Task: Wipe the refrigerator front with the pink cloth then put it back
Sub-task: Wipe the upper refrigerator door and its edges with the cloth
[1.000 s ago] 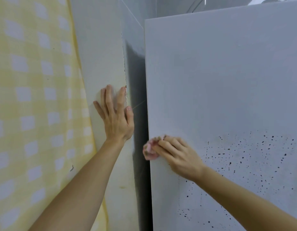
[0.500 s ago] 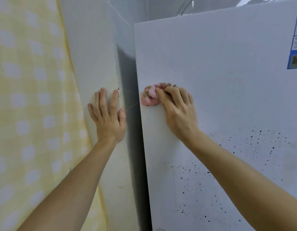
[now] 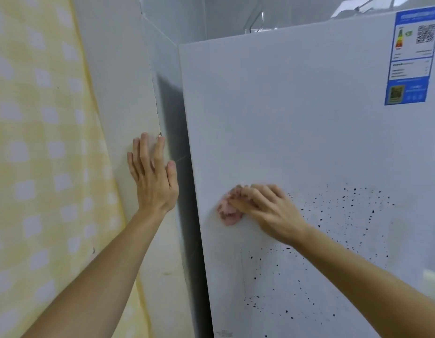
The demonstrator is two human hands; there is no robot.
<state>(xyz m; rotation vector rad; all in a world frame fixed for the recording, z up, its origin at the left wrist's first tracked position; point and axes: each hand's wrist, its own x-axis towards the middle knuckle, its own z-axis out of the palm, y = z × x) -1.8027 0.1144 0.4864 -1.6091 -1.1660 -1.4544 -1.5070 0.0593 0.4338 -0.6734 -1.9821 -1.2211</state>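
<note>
Cloth bunched against fridge front, near its left edge, left of black specks. I read it as soft, light, crushable; best held as wad under fingertips. Right hand presses it, fingers curled over top. Left hand flat, fingers spread, on wall beside yellow check curtain. Label far right.

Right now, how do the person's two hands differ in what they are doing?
The left hand rests flat with straight fingers on the wall; the right hand presses the pink cloth against the refrigerator front. The left hand holds nothing; the right hand's fingers curl over the cloth. Both are bare and pressed against an upright surface.
</note>
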